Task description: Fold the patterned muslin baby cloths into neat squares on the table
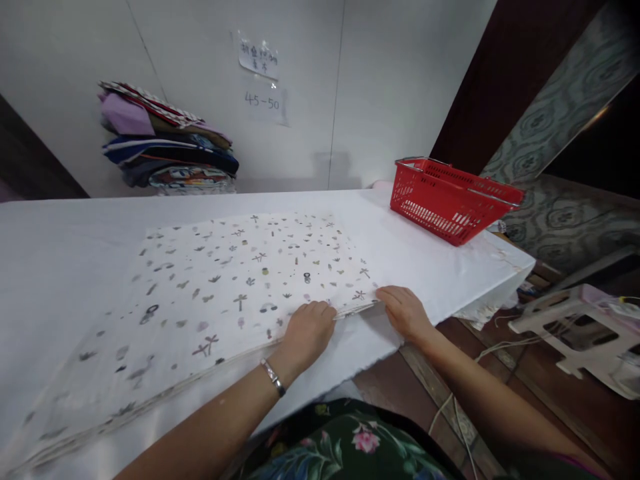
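A white printed cloth with small dark motifs lies spread flat on the white table. My left hand rests on the cloth's near right edge, its fingers curled down and pinching that edge. My right hand sits just beyond the cloth's near right corner, fingers bent around the corner's edge. A metal bracelet circles my left wrist.
A red plastic basket stands at the table's far right corner. A stack of folded fabrics leans against the white wall at the back left. A white stool and cables lie on the floor to the right.
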A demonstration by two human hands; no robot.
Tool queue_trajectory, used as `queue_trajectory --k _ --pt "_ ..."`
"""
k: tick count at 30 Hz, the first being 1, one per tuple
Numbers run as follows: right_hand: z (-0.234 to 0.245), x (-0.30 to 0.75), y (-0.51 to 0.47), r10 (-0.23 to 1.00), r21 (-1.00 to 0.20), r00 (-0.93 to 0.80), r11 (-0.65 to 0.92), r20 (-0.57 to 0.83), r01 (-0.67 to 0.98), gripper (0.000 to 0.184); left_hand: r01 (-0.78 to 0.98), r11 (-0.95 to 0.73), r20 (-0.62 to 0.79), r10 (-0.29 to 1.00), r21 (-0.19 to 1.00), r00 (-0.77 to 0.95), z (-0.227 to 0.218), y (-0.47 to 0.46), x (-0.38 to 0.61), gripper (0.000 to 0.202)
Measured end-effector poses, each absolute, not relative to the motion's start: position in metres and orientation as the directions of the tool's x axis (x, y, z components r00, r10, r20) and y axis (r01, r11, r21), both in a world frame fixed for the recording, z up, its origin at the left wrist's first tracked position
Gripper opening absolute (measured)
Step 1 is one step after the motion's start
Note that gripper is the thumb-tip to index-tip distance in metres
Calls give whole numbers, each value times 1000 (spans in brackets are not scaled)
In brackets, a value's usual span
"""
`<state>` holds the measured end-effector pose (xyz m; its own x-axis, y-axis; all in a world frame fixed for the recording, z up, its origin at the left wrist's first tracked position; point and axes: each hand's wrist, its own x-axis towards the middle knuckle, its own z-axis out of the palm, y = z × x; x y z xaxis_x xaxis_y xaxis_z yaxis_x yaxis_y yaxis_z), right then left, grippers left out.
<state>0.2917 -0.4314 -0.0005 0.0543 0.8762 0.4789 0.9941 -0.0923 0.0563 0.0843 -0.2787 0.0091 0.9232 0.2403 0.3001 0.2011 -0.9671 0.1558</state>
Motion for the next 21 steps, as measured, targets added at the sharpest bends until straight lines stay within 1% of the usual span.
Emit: queue_trajectory --k 2,4,6,8,11,13,15,16,17,18,19,21 --pt "4 300 -432 888 64 26 -62 459 996 31 166 -979 284 193 114 939 8 -284 88 9" --pt "4 307 -433 927 44 -29 14 375 999 30 148 -985 260 166 86 951 8 -288 91 9" --pt "2 310 -436 941 -22 -55 66 335 998 31 147 -985 241 164 88 957 7 -290 93 9" --pt "-1 311 -441 930 -127 -7 58 368 990 37 153 -983 231 173 102 957 7 -289 94 9" --pt "-4 315 -450 907 -365 152 3 393 931 43 168 -979 224 189 112 956 5 -287 93 9" --pt "-5 322 -455 867 -559 328 -70 377 826 40 168 -979 224 190 115 956 5 -286 93 10" --pt "-4 330 -456 782 -728 547 -183 299 661 32 165 -979 228 189 120 955 4 -286 93 10" --pt "-3 334 -454 737 -783 635 -246 232 572 29 165 -979 228 189 122 955 4 -286 93 10" --pt "-2 338 -452 706 -811 691 -308 156 498 27 164 -979 228 189 124 955 4 -286 93 11" --pt "0 340 -448 696 -812 712 -365 87 456 27 161 -979 228 187 127 955 4 -286 93 11" --pt "2 342 -443 705 -790 709 -415 35 452 28 159 -979 228 186 129 956 4 -286 93 11" --pt "7 344 -431 741 -698 671 -490 -17 523 30 153 -980 228 180 129 957 4 -286 93 11"
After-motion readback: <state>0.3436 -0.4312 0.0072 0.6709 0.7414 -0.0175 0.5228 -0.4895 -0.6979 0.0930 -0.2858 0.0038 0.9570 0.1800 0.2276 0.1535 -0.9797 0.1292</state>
